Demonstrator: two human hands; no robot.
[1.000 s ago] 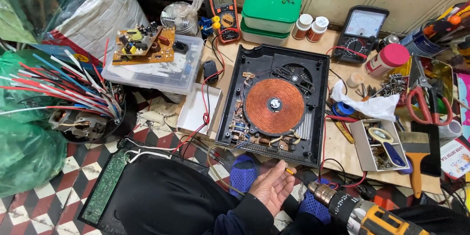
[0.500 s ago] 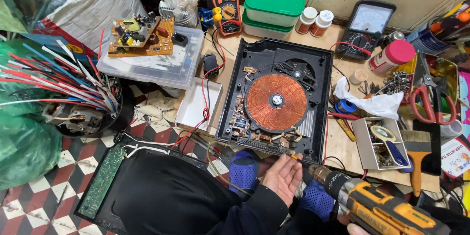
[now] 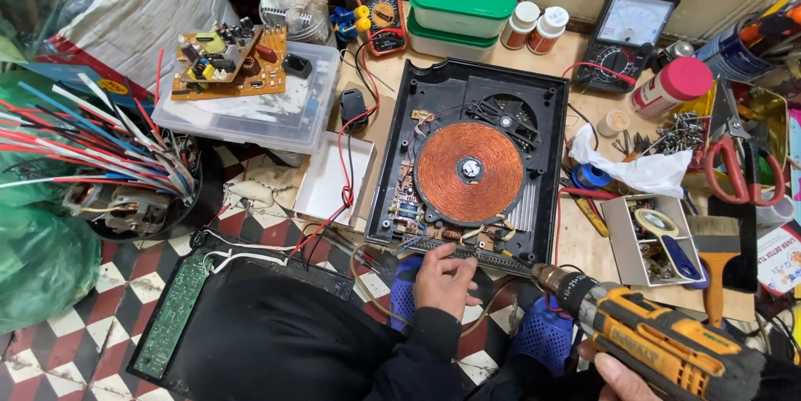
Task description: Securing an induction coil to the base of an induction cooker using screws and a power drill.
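Opened black induction cooker base with copper coil (image 3: pixel 471 169) lies on the wooden surface (image 3: pixel 584 234), cluttered with tools; left hand (image 3: pixel 446 277), palm-up and off it a second ago, now rests fingers curled on its near edge, gripping nothing visible. Right hand (image 3: pixel 622 374) clamped on yellow-black cordless drill (image 3: pixel 659 342), which has moved in, its tip just beside the near-right corner; looks like screw work starting.

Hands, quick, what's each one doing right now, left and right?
Left hand: fingers bent, resting on the near edge of the opened induction cooker, gripping nothing that shows.
Right hand: closed on the yellow cordless drill, mostly out of frame.
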